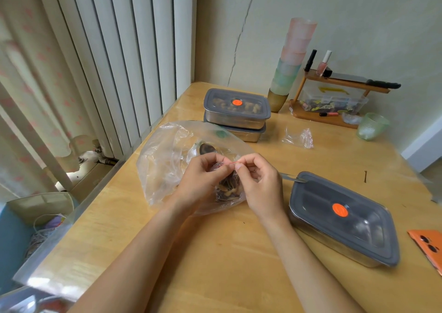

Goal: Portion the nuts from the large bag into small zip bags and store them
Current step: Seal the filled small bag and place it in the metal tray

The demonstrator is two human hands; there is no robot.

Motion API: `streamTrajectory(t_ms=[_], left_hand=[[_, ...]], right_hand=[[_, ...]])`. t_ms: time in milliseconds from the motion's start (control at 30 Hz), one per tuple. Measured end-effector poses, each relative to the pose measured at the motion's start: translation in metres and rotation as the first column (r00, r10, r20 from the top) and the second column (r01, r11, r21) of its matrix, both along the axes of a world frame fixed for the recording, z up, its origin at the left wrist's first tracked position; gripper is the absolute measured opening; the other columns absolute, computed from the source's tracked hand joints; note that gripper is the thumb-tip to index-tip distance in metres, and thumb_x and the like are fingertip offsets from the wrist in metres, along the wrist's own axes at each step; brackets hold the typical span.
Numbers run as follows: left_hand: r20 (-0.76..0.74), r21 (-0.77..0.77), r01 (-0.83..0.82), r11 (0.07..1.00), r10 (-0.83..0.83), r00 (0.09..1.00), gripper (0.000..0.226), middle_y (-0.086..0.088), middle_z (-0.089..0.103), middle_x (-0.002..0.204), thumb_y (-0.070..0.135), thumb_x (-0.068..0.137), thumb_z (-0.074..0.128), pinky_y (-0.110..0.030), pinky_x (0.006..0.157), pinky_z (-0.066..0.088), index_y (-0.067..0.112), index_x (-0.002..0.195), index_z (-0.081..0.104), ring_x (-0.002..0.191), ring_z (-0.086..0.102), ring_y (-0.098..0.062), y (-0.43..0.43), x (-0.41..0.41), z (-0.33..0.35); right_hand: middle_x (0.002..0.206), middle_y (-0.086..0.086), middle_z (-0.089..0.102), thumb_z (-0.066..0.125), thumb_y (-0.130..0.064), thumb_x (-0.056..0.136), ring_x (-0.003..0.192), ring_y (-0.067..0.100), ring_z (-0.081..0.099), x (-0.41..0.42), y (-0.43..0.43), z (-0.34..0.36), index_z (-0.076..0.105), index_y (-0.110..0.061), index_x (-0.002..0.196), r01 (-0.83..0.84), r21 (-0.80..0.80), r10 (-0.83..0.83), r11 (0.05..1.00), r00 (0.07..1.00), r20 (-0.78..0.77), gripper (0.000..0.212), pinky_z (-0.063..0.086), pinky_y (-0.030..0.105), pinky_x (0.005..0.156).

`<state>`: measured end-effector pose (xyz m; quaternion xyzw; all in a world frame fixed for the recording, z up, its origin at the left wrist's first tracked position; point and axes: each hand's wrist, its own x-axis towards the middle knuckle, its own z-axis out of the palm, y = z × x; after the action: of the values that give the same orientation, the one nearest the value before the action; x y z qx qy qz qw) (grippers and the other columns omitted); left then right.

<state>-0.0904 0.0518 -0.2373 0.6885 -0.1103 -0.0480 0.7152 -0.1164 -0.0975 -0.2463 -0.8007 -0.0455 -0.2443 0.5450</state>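
Your forearms reach in over the wooden tabletop, and both hands meet at the middle. Your left hand and right hand each have fingers curled, thumb and forefinger pinching the red seal strip along the top of a small zip bag. That bag hangs between your hands with dark and tan nuts in its lower part.

The small zip bag sits in front of the large bag, a crumpled clear one lying open on the tabletop. A spoon bowl shows through its plastic just beyond your left knuckles.

Just right of your right hand is a steel container with a grey lid and an orange sticker. A slim metal handle comes out from behind your right hand and rests on the lid's near corner. I cannot tell if it belongs to the spoon. An orange phone lies at the right edge.

Farther back lies an empty clear bag. Beyond the large bag are two stacked containers, the upper one holding something brownish. Against the wall stand a stack of cups and a wooden rack.
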Motion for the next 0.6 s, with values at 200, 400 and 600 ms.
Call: streamTrajectory(t_ms=[200, 400, 600], left_hand=[[0.026, -0.039, -0.045, 0.998, 0.046, 0.999, 0.01, -0.002, 0.071, 0.075, 0.006, 0.094, 0.071, -0.019, 0.067, 0.052, -0.004, 0.092, 0.071, 0.071, 0.064, -0.009, -0.0008, -0.0017, -0.0001], [-0.006, -0.063, -0.044, 0.997, 0.044, 0.999, 0.01, -0.005, 0.071, 0.075, 0.005, 0.095, 0.069, -0.02, 0.066, 0.054, -0.004, 0.093, 0.071, 0.07, 0.065, -0.011, -0.0014, -0.0006, -0.0004], [0.009, -0.068, -0.053, 0.996, 0.054, 0.998, 0.01, -0.007, 0.071, 0.077, 0.007, 0.094, 0.072, -0.024, 0.07, 0.055, -0.002, 0.089, 0.072, 0.073, 0.065, -0.014, 0.0005, 0.0005, -0.0023]], right_hand=[[0.084, -0.006, 0.072, 0.068, -0.009, 0.096, 0.08, 0.015, 0.068, 0.0003, 0.0011, 0.002, 0.069, -0.017, 0.085, 0.011, 0.047, -0.01, 0.999, 1.0, -0.023, 0.014, 0.055, 0.032, 0.075], [0.084, -0.005, 0.071, 0.067, -0.009, 0.097, 0.08, 0.015, 0.066, -0.0008, 0.0043, 0.0029, 0.067, -0.015, 0.085, 0.019, 0.077, -0.018, 0.997, 1.0, -0.018, 0.013, 0.054, 0.032, 0.074], [0.088, -0.003, 0.071, 0.066, -0.01, 0.098, 0.085, 0.016, 0.068, -0.0006, 0.0024, 0.0014, 0.066, -0.015, 0.089, -0.019, 0.133, 0.027, 0.991, 0.997, -0.066, 0.01, 0.057, 0.035, 0.078]])
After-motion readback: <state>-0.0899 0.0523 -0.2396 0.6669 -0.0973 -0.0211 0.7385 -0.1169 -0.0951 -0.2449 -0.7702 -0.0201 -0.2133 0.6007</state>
